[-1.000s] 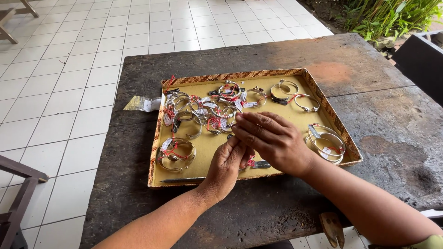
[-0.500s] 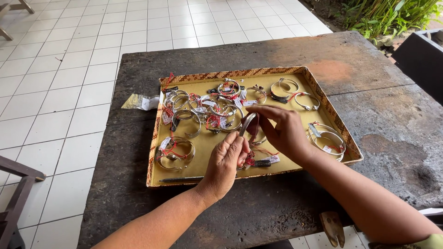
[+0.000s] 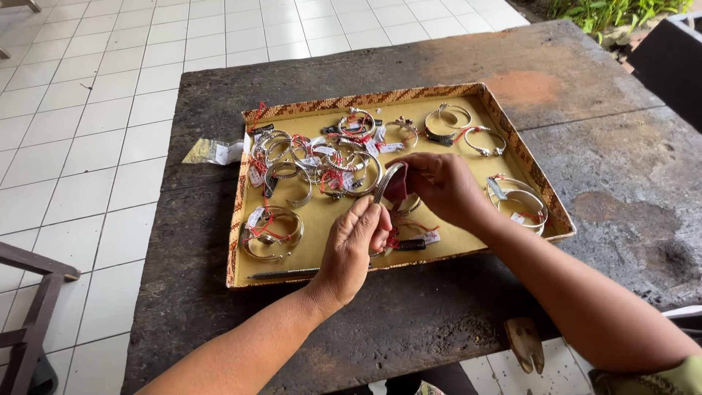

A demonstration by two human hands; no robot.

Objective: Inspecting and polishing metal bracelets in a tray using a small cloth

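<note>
A flat tray [image 3: 545,201] with a woven patterned rim and yellow lining lies on a dark worn table [image 3: 614,175]. Several silver bangles with red strings and small tags lie in it, most heaped at the upper left [image 3: 322,161]. My left hand [image 3: 355,245] pinches the lower end of one silver bangle [image 3: 386,183], held upright above the tray's middle. My right hand [image 3: 439,186] grips the same bangle from the right, fingers curled over its upper part. A red string and tag [image 3: 420,235] hang below it onto the tray.
A slim dark pen [image 3: 281,274] lies along the tray's front edge. A small clear packet [image 3: 212,152] sits on the table left of the tray. White tiled floor lies beyond, a dark chair [image 3: 669,62] at the upper right, a wooden frame [image 3: 29,307] at the lower left.
My right hand, which lay flat over the tray's middle, has closed on a bangle and lifted it upright between both hands. The view has shifted slightly.
</note>
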